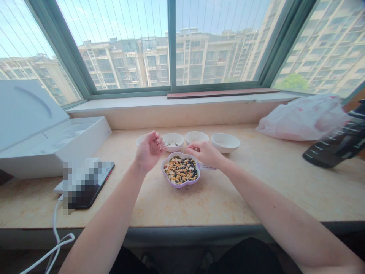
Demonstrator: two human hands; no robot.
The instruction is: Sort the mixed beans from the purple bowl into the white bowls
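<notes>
A purple scalloped bowl (180, 185) stands on the counter, filled with mixed beans (182, 169) in black, yellow and white. My left hand (149, 150) hovers at its upper left, palm turned inward and fingers curled; whatever they hold is hidden. Over the bowl's upper right rim is my right hand (204, 151), fingertips pinched together on something too small to make out. Several white bowls stand in a row behind. A few dark beans lie in the second bowl (168, 137). My left hand partly covers the leftmost bowl (139, 140), and my right hand overlaps the third bowl (196, 134).
The rightmost white bowl (226, 144) sits beyond my right wrist. On the left are an open white box (85, 133), a phone (94, 190) and a white cable (55, 224). A plastic bag (299, 118) and a dark bottle (327, 144) occupy the right side.
</notes>
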